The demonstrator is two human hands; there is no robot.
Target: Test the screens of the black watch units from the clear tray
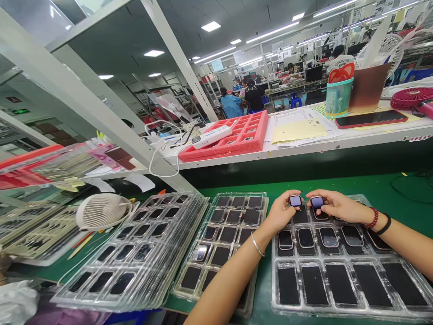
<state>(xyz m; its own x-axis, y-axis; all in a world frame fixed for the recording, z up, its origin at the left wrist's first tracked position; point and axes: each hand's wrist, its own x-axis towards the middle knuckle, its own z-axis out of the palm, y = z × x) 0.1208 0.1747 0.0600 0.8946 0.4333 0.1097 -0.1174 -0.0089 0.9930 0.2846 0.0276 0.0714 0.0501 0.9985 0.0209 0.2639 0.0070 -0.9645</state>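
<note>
Between the fingertips of my left hand (283, 210) is a smartwatch body (295, 201) with its screen lit pale violet. My right hand (333, 205) grips a second smartwatch body (317, 202), its screen also lit, the thumb at its lower edge. Both are raised over the back of a clear plastic tray (318, 311). In that tray's middle row lie several watch bodies with dark screens, while the front row's pockets show only black lining. A second clear tray (219, 234), partly behind my left forearm, holds a few watch bodies.
A tall stack of clear trays (135, 243) loaded with watch bodies stands at left, beside a white fan (101, 211). Above the green bench, a shelf carries a red foam tray (250, 135), papers, a phone (371, 119) and a teal cup (339, 97). A slanted white post (135, 149) crosses the left.
</note>
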